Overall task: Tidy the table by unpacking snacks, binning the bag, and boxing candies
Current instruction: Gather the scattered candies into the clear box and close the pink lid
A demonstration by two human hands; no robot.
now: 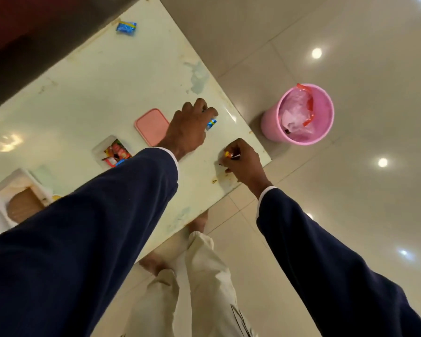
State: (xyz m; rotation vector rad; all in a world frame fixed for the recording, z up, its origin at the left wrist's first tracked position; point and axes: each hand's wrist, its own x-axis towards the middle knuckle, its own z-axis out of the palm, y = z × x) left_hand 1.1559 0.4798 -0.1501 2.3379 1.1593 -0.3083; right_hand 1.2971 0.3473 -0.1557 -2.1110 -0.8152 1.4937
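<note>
The left hand [188, 128] reaches over the pale green table [102, 93] with its fingers curled round a small blue candy wrapper [211, 124] that has a yellow stripe; only the end of the wrapper shows below the fingers, and no writing on it can be read. The right hand [244, 161] sits near the table's right corner, fingers curled, pinching a small orange and yellow candy [227, 154] with a thin white end sticking out to the right. Both arms wear dark navy sleeves with a white cuff edge at the wrist.

Just left of the left hand lies a pink lid [151, 126], flat on the table. Nearer and further left stands a clear plastic box [100, 152] holding several red, orange and blue candy packets [116, 152]; their print is too small and blurred to read, and the left sleeve covers the box's near corner. Far up the table, near its far edge, lies a lone blue snack packet [126, 27] with a yellow band, its lettering not legible.

On the tiled floor to the right of the table stands a pink bin [299, 115], with a crumpled clear plastic bag [295, 110] with red trim inside it. At the near left edge of the view sits a white and wooden object [15, 200], only partly in view.
</note>
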